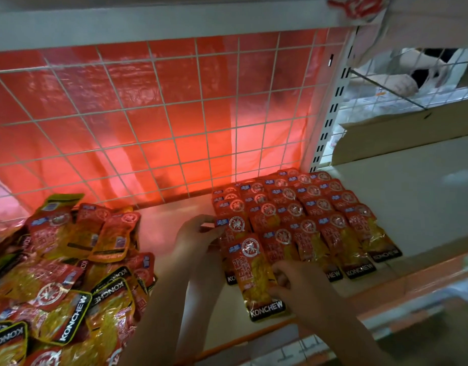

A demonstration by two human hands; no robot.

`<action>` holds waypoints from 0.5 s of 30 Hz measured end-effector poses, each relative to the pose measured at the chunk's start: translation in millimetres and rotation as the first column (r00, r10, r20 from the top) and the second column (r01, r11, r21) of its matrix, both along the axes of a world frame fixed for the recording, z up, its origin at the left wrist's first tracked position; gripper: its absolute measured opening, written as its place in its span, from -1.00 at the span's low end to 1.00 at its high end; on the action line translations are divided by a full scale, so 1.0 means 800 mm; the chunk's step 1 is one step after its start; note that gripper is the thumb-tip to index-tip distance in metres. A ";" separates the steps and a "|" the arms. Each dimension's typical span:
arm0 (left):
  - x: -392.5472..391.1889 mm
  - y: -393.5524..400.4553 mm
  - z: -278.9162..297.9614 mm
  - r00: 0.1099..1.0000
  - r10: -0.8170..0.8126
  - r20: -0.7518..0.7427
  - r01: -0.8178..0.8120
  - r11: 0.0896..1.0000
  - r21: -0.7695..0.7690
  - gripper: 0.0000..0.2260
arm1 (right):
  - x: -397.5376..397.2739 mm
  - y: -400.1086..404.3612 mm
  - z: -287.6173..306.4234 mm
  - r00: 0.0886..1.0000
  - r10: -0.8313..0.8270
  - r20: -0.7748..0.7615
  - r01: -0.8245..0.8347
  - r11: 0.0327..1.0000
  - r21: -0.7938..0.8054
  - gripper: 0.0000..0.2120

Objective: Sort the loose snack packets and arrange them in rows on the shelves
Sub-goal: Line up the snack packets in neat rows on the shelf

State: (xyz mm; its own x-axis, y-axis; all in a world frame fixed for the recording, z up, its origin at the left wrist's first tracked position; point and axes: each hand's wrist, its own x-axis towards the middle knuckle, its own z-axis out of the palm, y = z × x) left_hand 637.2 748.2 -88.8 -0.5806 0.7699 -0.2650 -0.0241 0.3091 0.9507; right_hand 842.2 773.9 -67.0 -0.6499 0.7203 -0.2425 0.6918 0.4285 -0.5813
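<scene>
Front packet (259, 276): flat, glossy red-and-yellow foil pouch, rectangular, with a round white emblem near its far end and a black band reading KONCHEW at its near end. Long axis runs from the shelf's front edge toward the back, tilted slightly leftward at the far end. It lies at the near left corner of the arranged rows (306, 215), overlapping the packets behind it.

Right hand (301, 289): fingers curled over the front packet's lower right edge, pinching it; its fingertips partly cover the packet beside it.

Left hand (198, 239): just left of the arranged rows, fingers bent against the top left corner of the packet behind the front one; whether it pinches or merely presses cannot be told.

Arranged rows: same pouches, shingled in several columns, emblem ends pointing toward the back, black bands toward the front. The rearmost packets are small and hard to count.

Loose pile (58, 273): well left of the rows, same crinkled pouches heaped at mixed angles, some upside down; cut off by the left and lower picture edges.

Shelf (412, 207): smooth white board with an orange front lip, bare to the right of the rows.

Wire grid (148, 114): white square mesh behind the rows, backed by translucent red plastic sheet (122, 88), wrinkled, contents beyond blurred.
</scene>
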 end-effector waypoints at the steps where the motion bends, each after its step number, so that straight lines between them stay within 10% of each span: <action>1: -0.001 0.001 -0.001 1.000 0.000 -0.006 0.000 1.000 -0.004 -0.89 | -0.002 0.000 0.000 1.000 -0.003 0.011 0.003 1.000 -0.003 -0.73; 15: -0.001 0.004 -0.018 0.983 -0.053 -0.173 0.051 0.999 -0.017 -0.86 | -0.025 0.017 -0.013 0.990 0.021 0.137 -0.036 0.994 0.104 -0.79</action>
